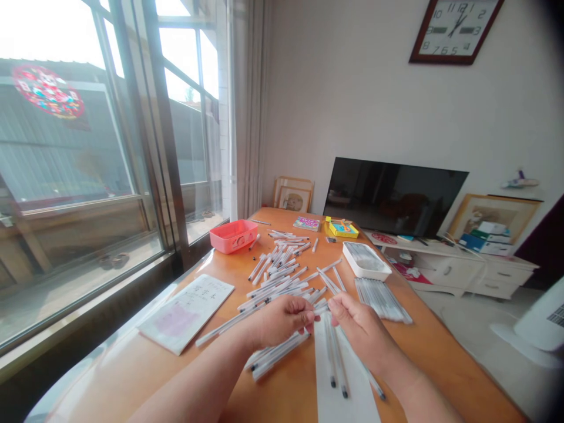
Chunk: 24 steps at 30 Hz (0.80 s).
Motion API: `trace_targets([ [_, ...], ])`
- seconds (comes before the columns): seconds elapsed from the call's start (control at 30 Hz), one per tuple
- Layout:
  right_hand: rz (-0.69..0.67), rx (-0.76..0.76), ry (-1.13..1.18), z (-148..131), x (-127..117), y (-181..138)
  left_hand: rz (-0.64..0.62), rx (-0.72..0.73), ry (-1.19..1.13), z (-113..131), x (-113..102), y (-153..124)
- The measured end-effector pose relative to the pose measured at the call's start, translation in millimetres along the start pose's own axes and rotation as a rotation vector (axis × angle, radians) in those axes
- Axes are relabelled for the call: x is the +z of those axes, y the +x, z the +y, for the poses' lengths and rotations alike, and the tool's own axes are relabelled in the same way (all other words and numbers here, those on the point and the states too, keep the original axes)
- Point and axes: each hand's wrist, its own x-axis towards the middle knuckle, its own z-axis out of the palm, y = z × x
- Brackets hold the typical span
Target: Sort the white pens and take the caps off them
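Note:
Over the middle of the table, my left hand (288, 320) is closed in a pinch, fingertips turned right; what it grips is too small to make out. Facing it, my right hand (355, 317) pinches a clear-barrelled pen, of which a pale part (323, 309) shows between the two hands. Below them a sheet of white paper (328, 405) lies with a few dark-ended pens (338, 364) on it. Around and beyond my hands spreads a loose heap of clear pens (282, 273), some lying under my left wrist.
A notebook (189, 311) lies at left, a pink basket (233, 237) behind it. At right stand a white tray (365, 261) and a row of clear pens (382, 299). A yellow box (342, 228) and a colourful booklet (307, 224) lie at the far end. The window borders the left.

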Motion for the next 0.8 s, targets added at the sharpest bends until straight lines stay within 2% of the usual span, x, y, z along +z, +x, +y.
trace_targets([
  [0.1, -0.002, -0.009, -0.010, 4, 3, 0, -0.001, 0.020, 0.014, -1, 1, 0],
  [0.23, 0.013, 0.052, 0.009, 13, 10, 2, 0.025, 0.081, 0.085, -5, 2, 1],
  [0.4, 0.007, 0.127, 0.116, 10, 6, 4, 0.052, 0.051, 0.112, -6, 0, 3],
  [0.5, -0.005, 0.073, 0.141, 4, 1, 3, 0.052, 0.039, 0.095, -5, -1, 3],
  [0.63, -0.008, -0.017, 0.037, 1, 3, 1, 0.041, 0.033, 0.090, -8, 0, 3],
  [0.8, 0.014, -0.002, -0.016, 8, 11, 3, 0.068, 0.079, 0.072, -17, 3, 9],
])
